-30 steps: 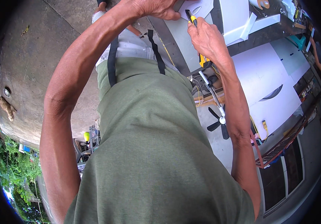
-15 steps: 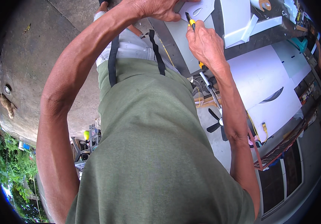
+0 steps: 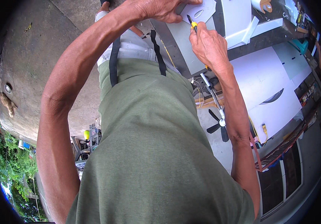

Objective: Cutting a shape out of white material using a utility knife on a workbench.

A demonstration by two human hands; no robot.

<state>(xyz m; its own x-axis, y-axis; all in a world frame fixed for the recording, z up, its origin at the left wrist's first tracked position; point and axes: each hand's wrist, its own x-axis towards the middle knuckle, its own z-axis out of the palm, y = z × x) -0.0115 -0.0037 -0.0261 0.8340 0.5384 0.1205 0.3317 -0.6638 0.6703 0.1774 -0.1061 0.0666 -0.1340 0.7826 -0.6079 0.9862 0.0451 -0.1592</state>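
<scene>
My left hand presses down on a small white cut-out board piece at the top of the view. Just below it, my right hand grips a yellow-handled craft knife, whose dark blade touches the edge of the white piece. Both forearms reach up from the lower edge on either side of my green shirt, which fills the middle of the view.
The white piece lies on a grey board. Large white sheets and white strips lie to the right, with a tape roll at the top. A black fan and a concrete floor are also in view.
My right hand has shifted slightly with the knife along the white piece's edge. The left hand stays pressed on the piece.
</scene>
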